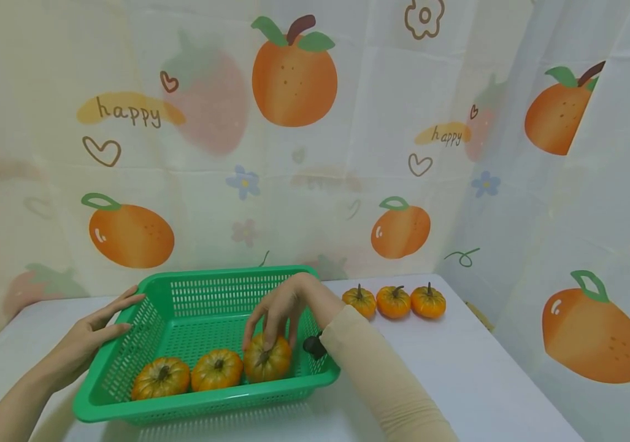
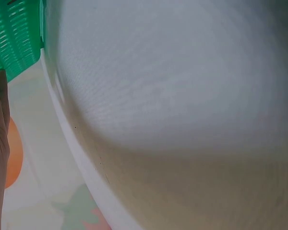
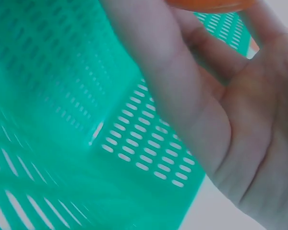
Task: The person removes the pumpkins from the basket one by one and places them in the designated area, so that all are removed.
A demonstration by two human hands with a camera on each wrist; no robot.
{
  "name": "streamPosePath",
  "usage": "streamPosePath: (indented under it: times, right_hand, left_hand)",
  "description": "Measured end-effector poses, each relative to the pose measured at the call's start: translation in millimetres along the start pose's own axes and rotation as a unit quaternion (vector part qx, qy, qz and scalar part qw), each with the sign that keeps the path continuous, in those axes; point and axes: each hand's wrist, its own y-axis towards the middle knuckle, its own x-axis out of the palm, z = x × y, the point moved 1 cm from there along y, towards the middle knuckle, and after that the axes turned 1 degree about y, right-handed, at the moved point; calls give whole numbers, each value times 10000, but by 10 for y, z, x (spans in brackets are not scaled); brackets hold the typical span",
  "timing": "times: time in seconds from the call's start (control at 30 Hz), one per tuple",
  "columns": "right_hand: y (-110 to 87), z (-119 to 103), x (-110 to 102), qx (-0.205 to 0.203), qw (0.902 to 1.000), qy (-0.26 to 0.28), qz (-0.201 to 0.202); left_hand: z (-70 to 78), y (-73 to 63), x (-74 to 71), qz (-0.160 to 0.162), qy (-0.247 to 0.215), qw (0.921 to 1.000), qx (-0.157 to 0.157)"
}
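In the head view, a green plastic basket (image 1: 199, 402) stands on the table. Three small orange-green pumpkins line its front side: a left pumpkin (image 1: 160, 379), a middle pumpkin (image 1: 217, 371) and a right pumpkin (image 1: 267, 362). My right hand (image 1: 281, 307) reaches down into the basket and holds the right pumpkin from above, fingers around its top. In the right wrist view, only an orange edge of that pumpkin (image 3: 213, 5) shows beyond the fingers. My left hand (image 1: 91, 337) rests on the basket's left rim with its fingers extended.
Three more small pumpkins stand in a row on the table to the right of the basket: one pumpkin (image 1: 360, 302), a second pumpkin (image 1: 394, 303) and a third pumpkin (image 1: 428, 302). Behind the white table (image 1: 436, 356) hangs a fruit-printed curtain (image 1: 303, 153).
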Motion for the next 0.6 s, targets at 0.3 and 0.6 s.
streamPosePath:
  times: [0.3,0.6]
  right_hand:
    - [-201,-42,-80,-384,9992,106,63]
    - [-352,-25,-118,-689,9973,182,186]
  left_hand:
    - [3,5,-2,17,110,9999,5]
    - [24,4,-8,-15,40,10000,-69]
